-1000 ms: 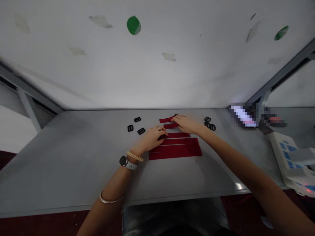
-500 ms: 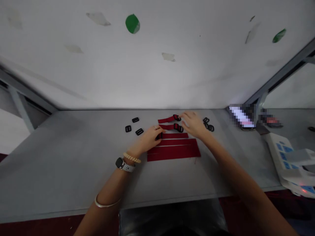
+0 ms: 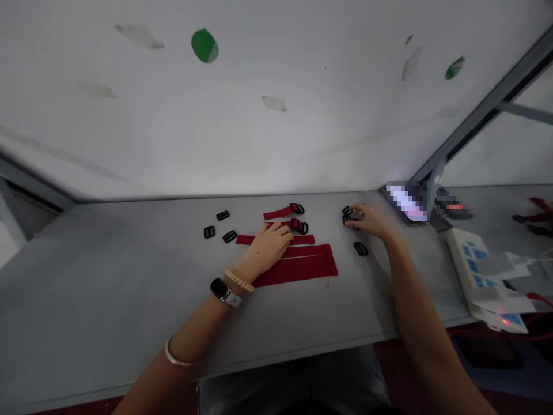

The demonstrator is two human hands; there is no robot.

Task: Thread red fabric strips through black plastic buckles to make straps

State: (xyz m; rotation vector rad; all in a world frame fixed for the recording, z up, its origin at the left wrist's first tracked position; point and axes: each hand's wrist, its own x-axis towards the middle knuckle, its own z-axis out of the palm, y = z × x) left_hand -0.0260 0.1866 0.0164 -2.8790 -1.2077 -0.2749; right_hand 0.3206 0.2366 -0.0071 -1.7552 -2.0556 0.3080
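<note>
On the grey tabletop [image 3: 108, 276], your left hand [image 3: 268, 249] lies flat and open on the red strips [image 3: 298, 268]. At 3 o'clock from it, your right hand [image 3: 367, 220] is closed on black rings [image 3: 347, 215]. Two buckled red straps [image 3: 285, 212] sit at 1 o'clock, three black sliders [image 3: 218, 227] at 10 o'clock.

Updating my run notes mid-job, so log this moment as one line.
left hand: flat on red webbing strips | right hand: fingers at black plastic rings
</note>
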